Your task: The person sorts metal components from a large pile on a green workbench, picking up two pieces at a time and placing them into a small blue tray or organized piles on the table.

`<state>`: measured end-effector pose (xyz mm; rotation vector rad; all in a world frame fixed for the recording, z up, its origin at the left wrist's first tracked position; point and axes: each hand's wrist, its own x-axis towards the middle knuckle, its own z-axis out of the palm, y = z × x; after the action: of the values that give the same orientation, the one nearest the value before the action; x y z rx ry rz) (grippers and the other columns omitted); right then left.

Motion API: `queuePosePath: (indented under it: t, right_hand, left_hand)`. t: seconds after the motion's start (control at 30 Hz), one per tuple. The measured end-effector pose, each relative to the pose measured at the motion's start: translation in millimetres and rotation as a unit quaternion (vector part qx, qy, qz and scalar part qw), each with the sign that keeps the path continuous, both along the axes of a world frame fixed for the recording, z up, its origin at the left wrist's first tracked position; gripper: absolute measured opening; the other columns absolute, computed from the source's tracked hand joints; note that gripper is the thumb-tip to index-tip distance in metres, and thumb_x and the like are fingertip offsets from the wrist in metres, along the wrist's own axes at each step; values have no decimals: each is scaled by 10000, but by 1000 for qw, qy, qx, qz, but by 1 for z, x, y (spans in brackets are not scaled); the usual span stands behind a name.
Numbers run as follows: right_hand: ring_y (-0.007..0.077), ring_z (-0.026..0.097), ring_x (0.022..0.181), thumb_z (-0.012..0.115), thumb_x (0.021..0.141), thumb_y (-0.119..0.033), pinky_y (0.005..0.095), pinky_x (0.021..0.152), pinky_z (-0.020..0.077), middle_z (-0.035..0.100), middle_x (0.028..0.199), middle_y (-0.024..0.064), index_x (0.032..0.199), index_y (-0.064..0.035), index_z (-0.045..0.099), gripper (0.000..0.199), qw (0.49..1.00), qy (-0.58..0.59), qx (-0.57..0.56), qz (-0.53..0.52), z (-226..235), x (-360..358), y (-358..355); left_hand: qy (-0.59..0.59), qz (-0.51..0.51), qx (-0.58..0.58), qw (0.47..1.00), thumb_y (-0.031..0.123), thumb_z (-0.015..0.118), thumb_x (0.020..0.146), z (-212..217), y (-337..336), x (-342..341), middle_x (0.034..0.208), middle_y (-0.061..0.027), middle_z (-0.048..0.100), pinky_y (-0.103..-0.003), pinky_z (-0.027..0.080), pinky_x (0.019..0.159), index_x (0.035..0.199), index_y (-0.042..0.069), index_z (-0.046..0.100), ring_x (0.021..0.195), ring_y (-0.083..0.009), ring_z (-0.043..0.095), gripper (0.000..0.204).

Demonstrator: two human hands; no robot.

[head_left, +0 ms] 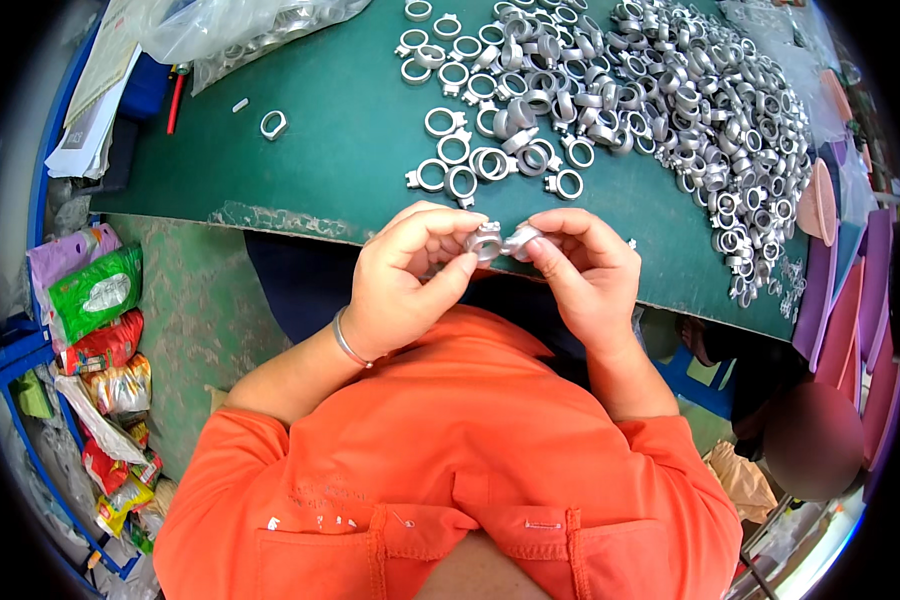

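"Which step is this?"
"Seemingly, working two parts against each other: the left hand (408, 262) pinches a metal ring (484, 243) between its fingers, the right hand (592, 272) a second metal piece (519, 241), at the table (320, 130)'s near edge."
"And next?"
"Probably a steady two-handed pinch, both parts kept lined up."
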<state>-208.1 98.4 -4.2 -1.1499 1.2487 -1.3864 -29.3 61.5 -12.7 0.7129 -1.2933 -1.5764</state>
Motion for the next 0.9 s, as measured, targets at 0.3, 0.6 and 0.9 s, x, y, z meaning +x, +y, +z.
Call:
queuePosePath:
  t: [0.3, 0.6, 0.9]
  right_hand:
    - [144, 631, 730, 561, 861, 35, 242, 622, 521, 644, 937, 158, 979, 15, 579, 120, 978, -181, 45, 90, 6, -2, -1]
    - [253, 576, 807, 648, 625, -29, 297, 612, 496, 575, 924, 105, 743, -16, 594, 131, 848, 370, -336, 177, -6, 34, -4]
    - [299, 546, 812, 660, 706, -37, 343, 681, 471, 535, 926, 124, 934, -21, 584, 241, 831, 504, -235, 29, 12, 37, -42]
  left_hand:
    - [46, -64, 126, 989, -68, 515, 874, 7, 1, 10, 985, -143, 598, -267, 548, 665, 1052, -38, 595, 754, -179, 647, 197]
    - [-291, -30, -27, 956, -105, 542, 815, -11, 14, 59, 890, -90, 593, -210, 530, 600, 927, -46, 645, 675, -94, 625, 164]
    - [-507, -70, -168, 843, 141, 565, 850, -92, 15, 53, 1095, -178, 579, -451, 390, 920, 1047, 57, 606, 1026, -371, 546, 218]
